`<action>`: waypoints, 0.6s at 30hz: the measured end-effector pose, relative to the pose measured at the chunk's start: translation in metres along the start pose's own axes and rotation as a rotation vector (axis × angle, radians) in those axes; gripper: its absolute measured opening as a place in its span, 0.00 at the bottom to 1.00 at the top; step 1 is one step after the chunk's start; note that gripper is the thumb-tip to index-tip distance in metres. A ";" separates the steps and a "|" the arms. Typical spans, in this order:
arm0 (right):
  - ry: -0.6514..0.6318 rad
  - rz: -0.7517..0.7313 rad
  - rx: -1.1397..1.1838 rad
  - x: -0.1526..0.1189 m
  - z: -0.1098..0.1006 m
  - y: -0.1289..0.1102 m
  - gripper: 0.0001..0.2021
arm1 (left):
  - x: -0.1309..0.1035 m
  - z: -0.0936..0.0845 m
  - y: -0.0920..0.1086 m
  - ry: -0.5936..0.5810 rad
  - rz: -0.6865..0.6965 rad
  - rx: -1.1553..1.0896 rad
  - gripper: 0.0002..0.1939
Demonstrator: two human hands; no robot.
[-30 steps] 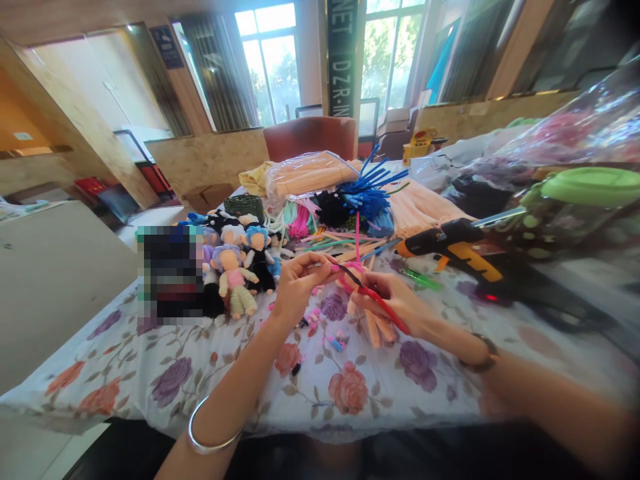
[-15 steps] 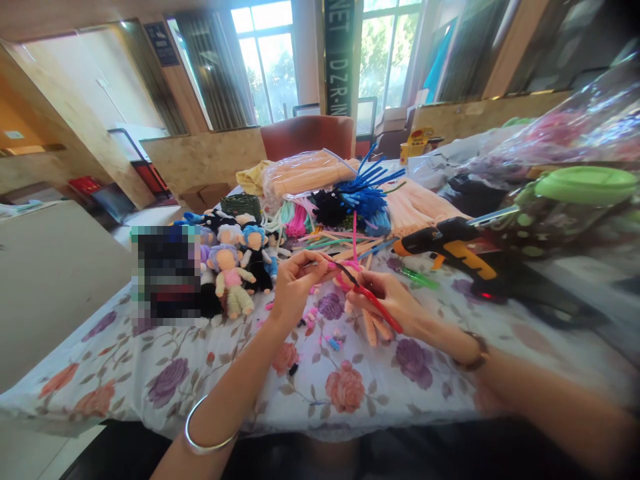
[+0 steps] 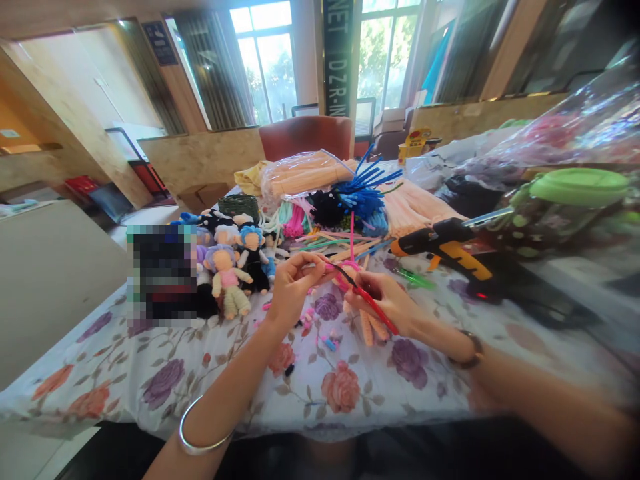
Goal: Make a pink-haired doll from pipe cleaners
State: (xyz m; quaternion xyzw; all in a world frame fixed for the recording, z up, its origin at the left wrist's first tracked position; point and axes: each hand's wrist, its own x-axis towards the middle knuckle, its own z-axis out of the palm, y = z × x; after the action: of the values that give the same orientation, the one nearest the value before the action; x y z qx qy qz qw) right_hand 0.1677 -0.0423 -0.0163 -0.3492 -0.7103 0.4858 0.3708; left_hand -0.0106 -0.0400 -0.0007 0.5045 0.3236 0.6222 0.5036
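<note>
A small peach doll (image 3: 369, 327) with pink strands at its head is between my hands above the tablecloth. My right hand (image 3: 385, 300) is closed around red-handled pliers (image 3: 374, 308) and also steadies the doll. The dark, slender tip of the pliers points left toward my other fingers. My left hand (image 3: 296, 283) is closed in a pinch at the pink pipe cleaner by the doll's head; the fingertips partly hide it. One long pink pipe cleaner (image 3: 352, 237) sticks straight up. Pink and blue scraps (image 3: 330, 343) lie beneath.
Several finished dolls (image 3: 230, 283) stand at the left beside a blurred-out dark patch. Bundles of blue pipe cleaners (image 3: 367, 190) and peach pipe cleaners (image 3: 417, 207) lie behind. A black-and-orange glue gun (image 3: 443, 243) is at the right, near a green-lidded jar (image 3: 577, 187).
The view has shifted slightly. Both hands, the pliers and the doll keep nearly the same positions relative to each other.
</note>
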 end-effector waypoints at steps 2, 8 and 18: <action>0.003 0.014 -0.002 0.000 0.000 -0.001 0.18 | 0.000 0.000 0.000 0.001 0.000 -0.008 0.09; -0.035 -0.020 -0.014 0.003 -0.002 0.000 0.18 | 0.003 0.001 -0.001 0.013 -0.005 -0.023 0.09; -0.045 -0.023 -0.004 0.005 -0.003 0.010 0.19 | 0.001 0.000 -0.001 0.008 -0.002 -0.051 0.08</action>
State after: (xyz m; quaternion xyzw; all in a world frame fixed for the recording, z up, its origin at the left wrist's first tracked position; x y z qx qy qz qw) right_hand 0.1687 -0.0337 -0.0239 -0.3310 -0.7234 0.4876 0.3597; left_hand -0.0106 -0.0388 -0.0020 0.4887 0.3100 0.6316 0.5158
